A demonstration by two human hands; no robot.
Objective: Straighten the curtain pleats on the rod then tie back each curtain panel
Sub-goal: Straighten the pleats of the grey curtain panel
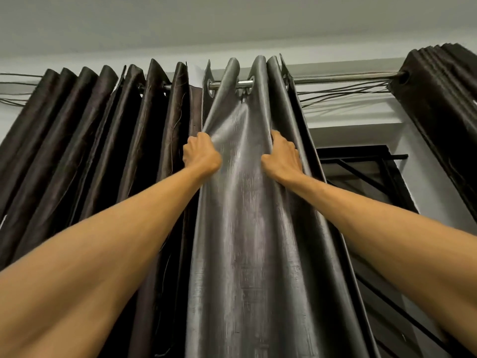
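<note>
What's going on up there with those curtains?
A person is reaching up with both arms to the grey curtain hanging by its rings on the metal rod. The left hand grips a fold on one side and the right hand grips a fold on the other, a little below the rod. A pleated brown curtain hangs to the left. No tie-back is in view.

Head-worn view — steeply upward, close beneath the curtain rod [343, 78]
</note>
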